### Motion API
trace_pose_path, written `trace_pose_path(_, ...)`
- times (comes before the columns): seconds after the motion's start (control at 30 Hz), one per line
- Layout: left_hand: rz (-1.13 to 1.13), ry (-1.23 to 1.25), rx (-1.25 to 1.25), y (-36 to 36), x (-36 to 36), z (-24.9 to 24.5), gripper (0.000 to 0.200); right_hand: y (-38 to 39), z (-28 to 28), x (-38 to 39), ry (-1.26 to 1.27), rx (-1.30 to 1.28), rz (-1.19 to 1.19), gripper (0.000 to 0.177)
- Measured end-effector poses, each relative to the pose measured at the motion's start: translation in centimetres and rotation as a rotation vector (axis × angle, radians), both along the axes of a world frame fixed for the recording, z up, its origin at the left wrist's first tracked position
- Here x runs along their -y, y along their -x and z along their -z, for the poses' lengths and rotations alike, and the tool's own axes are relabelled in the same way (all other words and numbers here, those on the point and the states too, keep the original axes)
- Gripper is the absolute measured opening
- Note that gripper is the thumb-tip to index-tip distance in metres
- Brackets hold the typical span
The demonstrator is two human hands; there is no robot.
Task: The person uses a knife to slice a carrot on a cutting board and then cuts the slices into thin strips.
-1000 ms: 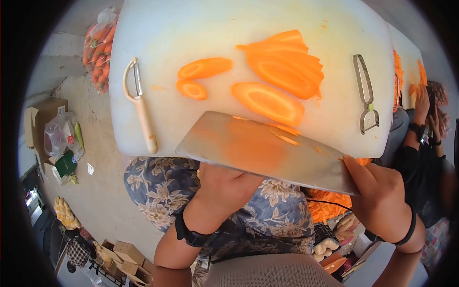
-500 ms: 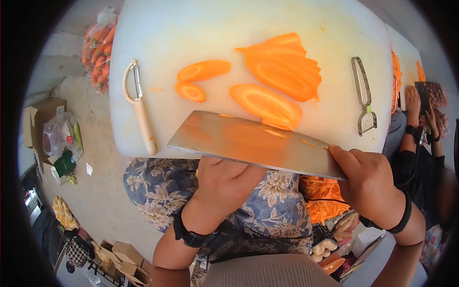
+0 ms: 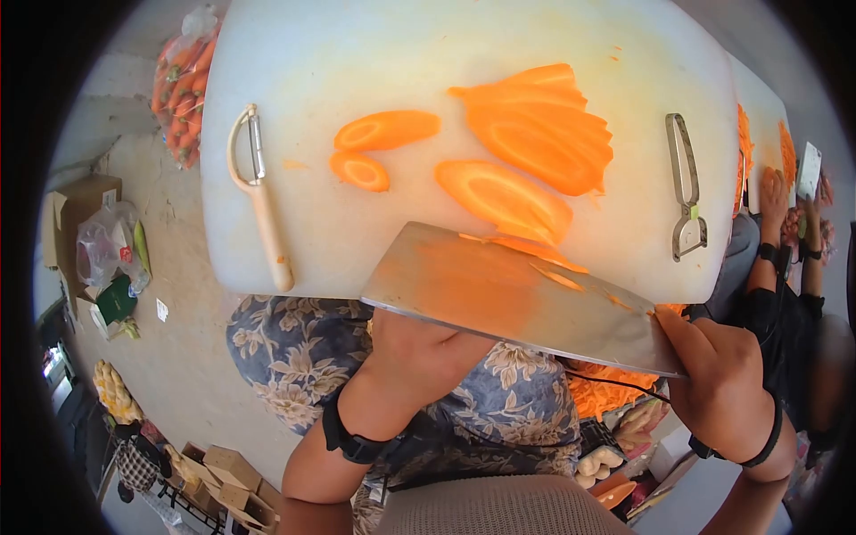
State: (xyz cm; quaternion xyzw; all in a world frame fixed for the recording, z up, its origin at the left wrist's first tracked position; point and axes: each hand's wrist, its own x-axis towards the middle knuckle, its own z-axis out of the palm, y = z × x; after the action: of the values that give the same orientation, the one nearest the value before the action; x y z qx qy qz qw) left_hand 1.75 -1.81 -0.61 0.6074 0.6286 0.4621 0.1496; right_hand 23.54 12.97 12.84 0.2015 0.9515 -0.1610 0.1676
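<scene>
My right hand [image 3: 720, 379] is closed round the grip end of a broad cleaver [image 3: 481, 294], its blade lying flat-side up across the board's near edge. Thin carrot shreds cling to the steel. My left hand [image 3: 410, 357] is under the blade's near edge; its fingers are hidden there. Beyond the blade, on the white cutting board [image 3: 392, 53], lies a fan of overlapping carrot slices [image 3: 539, 129]. A few more carrot slices [image 3: 504, 196] sit nearer the blade, and two smaller carrot slices [image 3: 383, 132] lie to their left.
A peeler with a pale handle [image 3: 267, 227] lies at the board's left, a metal peeler [image 3: 685, 187] at its right. Carrot shreds [image 3: 611, 388] are below the board. A bag of carrots [image 3: 185, 98] stands at left. At right, a co-worker's hands [image 3: 774, 196] work with a blade.
The cleaver and my right hand have shifted right and towards me, uncovering more of the board. My left hand has hardly moved. The co-worker's blade has turned its bright face up.
</scene>
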Motion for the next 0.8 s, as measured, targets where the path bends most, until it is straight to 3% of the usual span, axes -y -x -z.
trace_pose_path(0.2, -0.035, -0.028, -0.25, 0.2, -0.2, 0.0, 0.023, 1.9, 3.9, -0.4, -0.041, -0.118, -0.032, 0.035)
trace_pose_path(0.43, 0.003, -0.035, -0.216, 0.3, -0.1, -0.3, 0.026, 1.7, 0.6, 0.2, -0.03, -0.047, -0.028, 0.041)
trace_pose_path(0.6, -0.038, 0.09, 0.083, -0.2, 0.1, -0.1, 0.024, 0.1, -0.8, 0.1, 0.02, 0.004, -0.01, 0.059)
trace_pose_path(0.7, -0.021, -0.057, -0.128, 0.1, -0.1, 0.2, 0.024, 0.2, -1.6, 0.0, 0.055, 0.041, 0.006, 0.063)
trace_pose_path(0.8, -0.03, -0.033, -0.017, 0.0, 0.0, 0.1, 0.022, 0.5, -1.2, -0.3, 0.062, 0.029, -0.021, 0.061)
